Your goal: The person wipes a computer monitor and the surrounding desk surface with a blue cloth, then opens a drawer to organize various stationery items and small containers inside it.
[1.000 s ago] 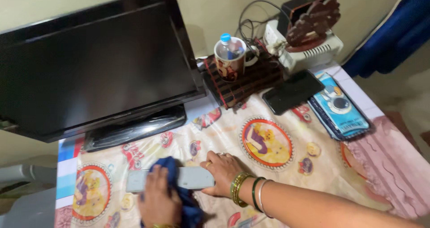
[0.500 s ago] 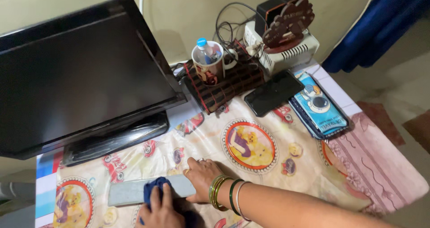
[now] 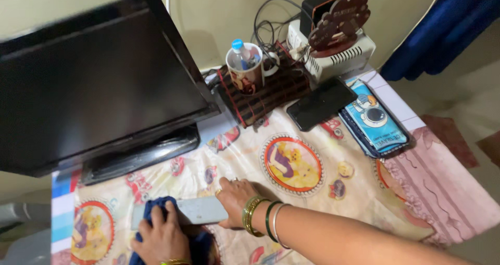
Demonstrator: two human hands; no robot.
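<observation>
A grey remote control (image 3: pixel 200 210) lies flat on the patterned tablecloth (image 3: pixel 302 192) near the front edge. My right hand (image 3: pixel 235 194), with bangles at the wrist, presses down on the remote's right end and holds it still. My left hand (image 3: pixel 161 238) grips a dark blue cloth (image 3: pixel 155 209) that is bunched over the remote's left end. The left tip of the remote is hidden under the cloth.
A black flat screen (image 3: pixel 99 83) on its stand fills the left. Behind are a mug (image 3: pixel 245 70) with a small bottle on a dark woven mat (image 3: pixel 265 90), a white box with cables (image 3: pixel 336 54), a black phone (image 3: pixel 320 103) and a blue pouch (image 3: pixel 375 118).
My left hand has slid the blue cloth leftward along the remote, from its middle to its left end. My right hand keeps its hold on the right end.
</observation>
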